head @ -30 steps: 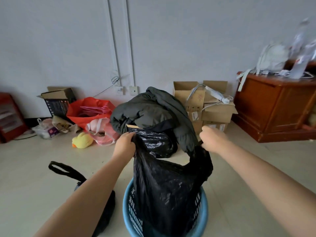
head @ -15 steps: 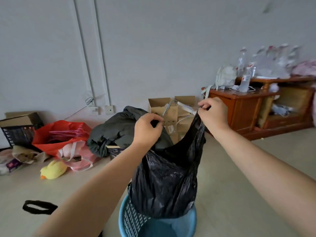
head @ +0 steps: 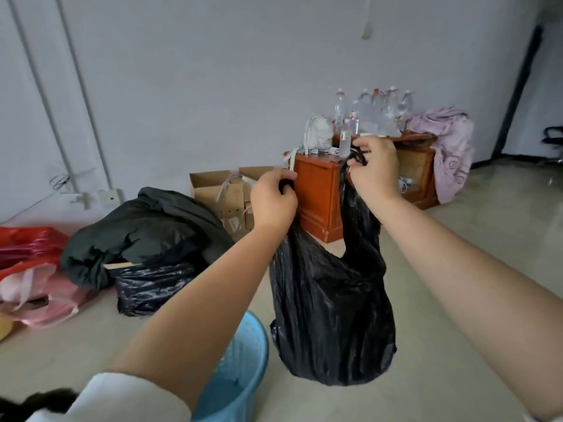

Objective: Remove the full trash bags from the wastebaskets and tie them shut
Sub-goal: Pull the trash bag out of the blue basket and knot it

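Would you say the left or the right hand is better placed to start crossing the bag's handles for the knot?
Probably the right hand: it pinches its handle of the black trash bag higher, while the left hand grips lower.

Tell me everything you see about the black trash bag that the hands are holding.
The black trash bag looks like thin, glossy, wrinkled plastic, with a full, rounded bottom. It hangs upright in the air beside the blue wastebasket. The left hand and right hand each hold one top handle; the mouth is not tied.
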Demonstrator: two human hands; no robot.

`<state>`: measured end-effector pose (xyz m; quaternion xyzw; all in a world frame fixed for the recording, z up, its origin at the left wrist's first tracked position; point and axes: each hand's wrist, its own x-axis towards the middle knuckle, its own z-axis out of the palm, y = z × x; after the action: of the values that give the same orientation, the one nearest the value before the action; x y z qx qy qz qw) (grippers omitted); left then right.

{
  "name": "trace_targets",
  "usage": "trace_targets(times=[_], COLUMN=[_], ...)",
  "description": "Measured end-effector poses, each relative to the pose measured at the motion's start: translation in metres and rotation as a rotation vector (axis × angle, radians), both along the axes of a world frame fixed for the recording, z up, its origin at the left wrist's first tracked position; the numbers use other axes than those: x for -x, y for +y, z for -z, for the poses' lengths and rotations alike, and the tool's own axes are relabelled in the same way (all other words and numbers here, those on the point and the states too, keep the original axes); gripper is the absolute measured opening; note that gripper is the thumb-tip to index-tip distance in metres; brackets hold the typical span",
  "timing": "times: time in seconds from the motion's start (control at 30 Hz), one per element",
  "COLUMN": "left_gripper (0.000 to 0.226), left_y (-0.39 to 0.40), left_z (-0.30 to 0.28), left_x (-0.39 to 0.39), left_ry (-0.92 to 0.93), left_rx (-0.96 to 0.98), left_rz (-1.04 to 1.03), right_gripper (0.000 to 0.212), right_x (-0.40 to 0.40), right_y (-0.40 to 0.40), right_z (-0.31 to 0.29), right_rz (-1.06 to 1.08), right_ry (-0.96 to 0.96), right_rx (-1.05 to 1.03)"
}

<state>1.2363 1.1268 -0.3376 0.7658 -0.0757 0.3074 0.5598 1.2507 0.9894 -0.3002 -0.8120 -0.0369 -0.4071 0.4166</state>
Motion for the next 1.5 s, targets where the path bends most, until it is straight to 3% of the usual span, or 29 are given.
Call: trace_targets(times=[0.17, 0.3, 0.4, 0.5, 0.6, 0.7, 0.77, 0.87, 0.93, 1.0, 1.03, 1.23, 1.3, 1.5], left_gripper=[0.027, 0.027, 0.033, 0.049, 0.031, 0.028, 0.029, 0.034, 0.036, 0.034, 0.032, 0.029, 0.028, 0.035], left_y=[-0.021, -0.023, -0.028, -0.031, -0.025, -0.021, -0.020, -0.020, -0.019, -0.023, -0.026, -0.035, -0.037, -0.051], left_z=[0.086, 0.151, 0.218, 0.273, 0.302, 0.312, 0.310, 0.294, 0.282, 0.274, 0.269, 0.260, 0.257, 0.259], left_x=[-0.001, 0.002, 0.009, 0.023, 0.027, 0.028, 0.030, 0.032, 0.033, 0.034, 0.034, 0.025, 0.022, 0.015], left_ry=[0.342, 0.605, 0.823, 0.993, 0.972, 0.865, 0.739, 0.600, 0.523, 0.441, 0.410, 0.364, 0.393, 0.575], left_rx=[0.307, 0.619, 0.584, 0.474, 0.241, -0.010, 0.021, 0.357, 0.506, 0.492, 0.482, 0.354, 0.321, 0.317], left_rz=[0.020, 0.095, 0.092, 0.016, -0.132, -0.247, -0.204, -0.039, 0.039, 0.102, 0.130, 0.072, 0.051, 0.199], right_gripper=[0.030, 0.029, 0.030, 0.019, 0.038, 0.036, 0.027, 0.011, 0.017, 0.007, 0.014, 0.027, 0.023, 0.014], right_x=[-0.018, -0.015, -0.007, 0.000, 0.012, 0.015, 0.011, 0.006, 0.005, 0.004, 0.002, 0.002, 0.001, -0.006], right_y=[-0.025, -0.034, -0.035, -0.040, -0.049, -0.058, -0.061, -0.068, -0.071, -0.070, -0.069, -0.060, -0.064, -0.074], right_z=[0.092, 0.148, 0.207, 0.269, 0.308, 0.316, 0.307, 0.289, 0.282, 0.283, 0.285, 0.289, 0.289, 0.292], right_rz=[-0.079, -0.139, -0.231, -0.219, -0.295, -0.214, -0.219, -0.373, -0.415, -0.334, -0.309, -0.358, -0.319, -0.288], right_ry=[0.316, 0.285, 0.357, 0.617, 0.850, 0.950, 0.990, 0.920, 0.882, 0.844, 0.824, 0.760, 0.804, 0.999], right_rx=[-0.132, -0.367, -0.678, -0.776, -0.701, -0.485, -0.452, -0.496, -0.430, -0.296, -0.274, -0.359, -0.434, -0.364])
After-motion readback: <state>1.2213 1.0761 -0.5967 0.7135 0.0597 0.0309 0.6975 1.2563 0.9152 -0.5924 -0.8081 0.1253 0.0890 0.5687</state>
